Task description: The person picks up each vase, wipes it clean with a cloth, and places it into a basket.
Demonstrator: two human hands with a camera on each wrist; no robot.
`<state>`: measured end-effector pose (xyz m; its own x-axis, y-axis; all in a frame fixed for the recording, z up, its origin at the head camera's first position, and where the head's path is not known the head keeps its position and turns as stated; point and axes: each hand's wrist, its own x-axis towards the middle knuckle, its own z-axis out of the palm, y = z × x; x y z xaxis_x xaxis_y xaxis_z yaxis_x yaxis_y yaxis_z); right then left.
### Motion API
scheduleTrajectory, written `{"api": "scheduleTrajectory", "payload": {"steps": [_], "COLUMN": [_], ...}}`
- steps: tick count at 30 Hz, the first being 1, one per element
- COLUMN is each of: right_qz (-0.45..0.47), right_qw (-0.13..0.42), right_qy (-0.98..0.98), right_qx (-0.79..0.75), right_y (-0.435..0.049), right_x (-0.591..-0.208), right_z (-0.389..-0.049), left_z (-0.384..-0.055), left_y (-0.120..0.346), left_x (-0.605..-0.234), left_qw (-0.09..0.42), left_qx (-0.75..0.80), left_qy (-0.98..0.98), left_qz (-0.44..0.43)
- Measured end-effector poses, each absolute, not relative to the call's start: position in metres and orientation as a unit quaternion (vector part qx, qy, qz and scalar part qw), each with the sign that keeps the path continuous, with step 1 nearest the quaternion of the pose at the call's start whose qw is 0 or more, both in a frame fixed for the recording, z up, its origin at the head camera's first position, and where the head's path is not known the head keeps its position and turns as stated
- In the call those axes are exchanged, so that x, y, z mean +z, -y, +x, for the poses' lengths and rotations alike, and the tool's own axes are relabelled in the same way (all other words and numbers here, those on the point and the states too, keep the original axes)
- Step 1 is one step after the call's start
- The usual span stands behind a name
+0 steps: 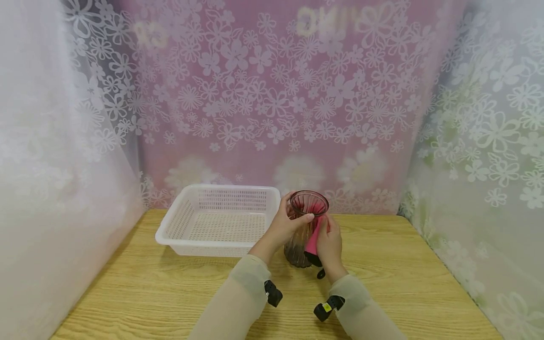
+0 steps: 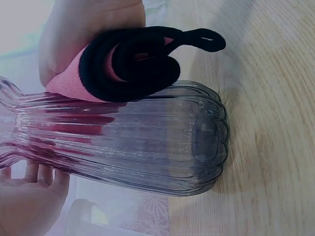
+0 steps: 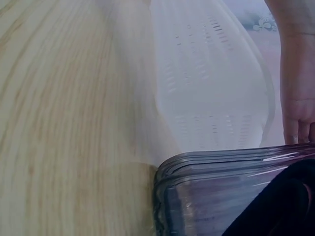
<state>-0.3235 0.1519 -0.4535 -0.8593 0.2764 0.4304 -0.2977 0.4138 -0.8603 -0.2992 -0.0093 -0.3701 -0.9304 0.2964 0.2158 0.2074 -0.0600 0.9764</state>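
A ribbed glass vase (image 1: 295, 245), purplish at the flared rim and greyer toward its base, stands upright on the table. My left hand (image 1: 286, 224) grips its neck from the left, the thumb lying near the rim. On the vase's right side, my right hand (image 1: 330, 241) holds a pink cloth (image 1: 312, 242) with black edging against the glass. In the left wrist view the cloth (image 2: 130, 66) is rolled in folds, with a black hanging loop sticking out. The right wrist view shows the vase's base (image 3: 197, 196) and a dark part of the cloth (image 3: 275, 206).
A white plastic basket (image 1: 204, 248) with slotted walls stands left of the vase. The wooden table (image 1: 382, 283) is bordered by a pink flowered curtain (image 1: 255, 118) behind and pale curtains (image 1: 488, 189) at the sides. Each sleeve carries a small black wrist device (image 1: 273, 293).
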Motion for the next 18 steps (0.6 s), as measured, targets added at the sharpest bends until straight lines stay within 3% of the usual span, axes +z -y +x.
{"api": "scheduleTrajectory", "payload": {"steps": [18], "right_qz": [0.005], "right_qw": [0.209], "right_qy": [0.822], "right_qx": [0.530], "right_y": [-0.159], "right_x": [-0.468], "right_z": [-0.322], "left_z": [-0.299], "left_y": [0.009], "left_x": [-0.371], "left_qw": [0.035], "left_qx": [0.705], "left_qy": [-0.684], "left_qz": [0.185]}}
